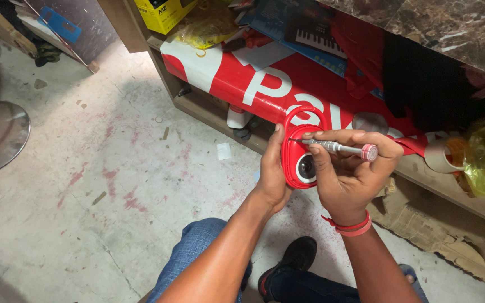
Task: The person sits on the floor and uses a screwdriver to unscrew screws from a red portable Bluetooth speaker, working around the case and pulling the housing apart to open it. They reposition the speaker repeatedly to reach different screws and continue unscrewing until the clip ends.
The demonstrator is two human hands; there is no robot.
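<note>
Head view: my left hand (pixel 272 174) grips a small red device (pixel 301 151) with a round lens, held above the concrete floor (pixel 85 185); my right hand (pixel 348 168) pinches a small screwdriver (pixel 335 147), tip against its top. Behind stands a cluttered wooden shelf (pixel 209 109).

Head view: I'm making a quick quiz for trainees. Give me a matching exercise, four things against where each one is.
Things:
1. small red device
2. screwdriver
3. red wristband
4. tape roll

Places:
A. on the right wrist
B. on the shelf at the right
C. held in the left hand
D. held in the right hand, tip on the device

Pairs: 1-C, 2-D, 3-A, 4-B
</note>
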